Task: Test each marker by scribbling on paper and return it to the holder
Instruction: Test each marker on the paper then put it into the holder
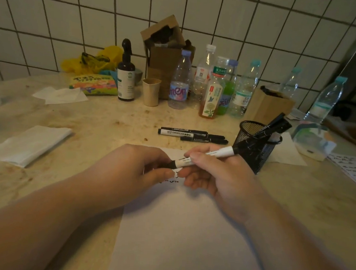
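Head view: right hand (210, 171) grips marker (205, 156) mid-barrel above near paper (183, 230); left hand (147, 166) pinches its black cap end. Light, stiff, smooth plastic, so likely slippery; I hold barrel firm. Holder (256, 144) just right.

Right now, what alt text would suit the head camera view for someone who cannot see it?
Two hands hold a white marker over a paper sheet: left hand grips its black cap, right hand its barrel. Beyond stand a mesh holder and three loose markers.
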`<state>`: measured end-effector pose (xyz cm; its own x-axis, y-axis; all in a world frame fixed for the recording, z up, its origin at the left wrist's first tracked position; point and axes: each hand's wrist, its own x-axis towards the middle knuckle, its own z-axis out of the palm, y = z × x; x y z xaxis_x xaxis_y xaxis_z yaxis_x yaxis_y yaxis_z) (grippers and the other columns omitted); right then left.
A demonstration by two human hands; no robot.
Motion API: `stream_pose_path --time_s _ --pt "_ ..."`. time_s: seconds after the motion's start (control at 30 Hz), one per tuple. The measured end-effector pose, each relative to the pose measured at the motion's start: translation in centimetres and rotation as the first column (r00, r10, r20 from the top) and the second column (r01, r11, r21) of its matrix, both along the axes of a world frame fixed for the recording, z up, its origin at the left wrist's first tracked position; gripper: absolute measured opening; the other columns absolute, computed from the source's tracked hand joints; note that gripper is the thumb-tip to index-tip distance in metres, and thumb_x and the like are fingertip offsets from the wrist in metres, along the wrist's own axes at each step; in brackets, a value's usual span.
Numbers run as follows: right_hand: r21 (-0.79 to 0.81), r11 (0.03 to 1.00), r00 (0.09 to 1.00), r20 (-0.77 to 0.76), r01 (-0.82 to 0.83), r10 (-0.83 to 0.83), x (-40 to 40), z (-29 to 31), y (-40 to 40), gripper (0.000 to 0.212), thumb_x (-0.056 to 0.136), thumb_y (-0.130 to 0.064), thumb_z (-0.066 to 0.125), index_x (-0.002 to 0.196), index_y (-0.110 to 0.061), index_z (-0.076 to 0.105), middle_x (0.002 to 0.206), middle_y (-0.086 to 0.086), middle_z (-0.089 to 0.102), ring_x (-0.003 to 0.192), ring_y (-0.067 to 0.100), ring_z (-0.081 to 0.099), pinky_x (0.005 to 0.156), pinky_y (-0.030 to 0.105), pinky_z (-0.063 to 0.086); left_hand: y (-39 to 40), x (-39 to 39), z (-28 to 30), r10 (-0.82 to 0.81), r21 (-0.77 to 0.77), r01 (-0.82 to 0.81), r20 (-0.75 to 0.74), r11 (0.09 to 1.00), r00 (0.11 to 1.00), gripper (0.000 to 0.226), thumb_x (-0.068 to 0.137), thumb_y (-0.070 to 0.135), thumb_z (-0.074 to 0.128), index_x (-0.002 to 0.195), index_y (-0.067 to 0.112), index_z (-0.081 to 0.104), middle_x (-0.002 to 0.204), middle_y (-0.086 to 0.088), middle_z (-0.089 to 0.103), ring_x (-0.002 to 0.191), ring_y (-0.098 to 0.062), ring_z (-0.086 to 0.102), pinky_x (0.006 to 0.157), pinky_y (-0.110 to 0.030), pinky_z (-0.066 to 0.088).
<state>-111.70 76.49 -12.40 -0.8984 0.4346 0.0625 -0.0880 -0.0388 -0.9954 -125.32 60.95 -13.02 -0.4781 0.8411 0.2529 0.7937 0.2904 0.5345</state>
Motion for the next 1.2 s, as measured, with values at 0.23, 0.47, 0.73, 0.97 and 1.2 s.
stream_pose_path --time_s 0.23,0.47,0.73,0.97,1.2 --pt "-0.050 0.999 1.000 -0.016 0.019 -0.020 -0.2 -0.2 -0.1 0.034 0.080 -0.038 0.066 0.092 -0.007 0.075 0.077 0.018 0.072 0.064 0.020 0.065 0.059 0.026 0.052 -0.1 -0.4 -0.3 -0.019 -0.044 0.016 -0.058 0.999 0.998 0.020 0.097 0.039 0.053 0.080 0.032 0.061 0.074 0.010 0.065 0.074 -0.004 0.056 0.061 -0.016 0.042" --pt "-0.057 0.997 0.998 -0.030 0.049 -0.051 -0.5 -0.4 -0.2 0.033 0.083 -0.033 0.067 0.092 -0.002 0.074 0.075 0.019 0.071 0.060 0.019 0.064 0.055 0.025 0.052 -0.1 0.1 0.0 -0.001 -0.033 -0.001 -0.074 0.999 0.997 0.017 0.096 0.042 0.053 0.095 0.031 0.066 0.077 0.011 0.063 0.075 -0.007 0.058 0.066 -0.023 0.046" --pt "0.140 0.990 0.999 -0.012 -0.036 0.038 0.0 -0.4 -0.1 0.022 0.091 -0.020 0.063 0.083 -0.002 0.074 0.071 0.019 0.070 0.060 0.022 0.061 0.056 0.027 0.049 -0.6 -0.7 0.4 -0.140 -0.189 0.153 0.082 0.970 0.987 0.020 0.097 0.035 0.055 0.078 0.032 0.060 0.069 0.015 0.057 0.060 -0.003 0.048 0.058 -0.014 0.040" --pt "0.139 0.932 0.943 -0.059 0.334 -0.329 1.2 1.1 2.0 0.034 0.092 -0.013 0.057 0.061 -0.013 0.071 0.054 0.008 0.058 0.052 0.015 0.049 0.048 0.024 0.037 -1.5 -2.0 0.1 -0.081 -0.211 0.082 0.012 0.974 0.997 0.026 0.099 0.038 0.051 0.075 0.034 0.058 0.071 0.016 0.060 0.069 0.002 0.053 0.060 -0.011 0.039" --pt "0.277 0.901 0.916 0.130 0.333 -0.379 0.2 0.1 1.3 0.025 0.092 -0.022 0.061 0.073 -0.011 0.073 0.058 0.005 0.065 0.051 0.012 0.052 0.050 0.025 0.042 -1.0 -1.6 0.0 -0.006 -0.159 0.004 -0.012 0.987 1.000 0.022 0.098 0.044 0.050 0.086 0.032 0.064 0.072 0.014 0.063 0.069 -0.001 0.057 0.057 -0.014 0.039"
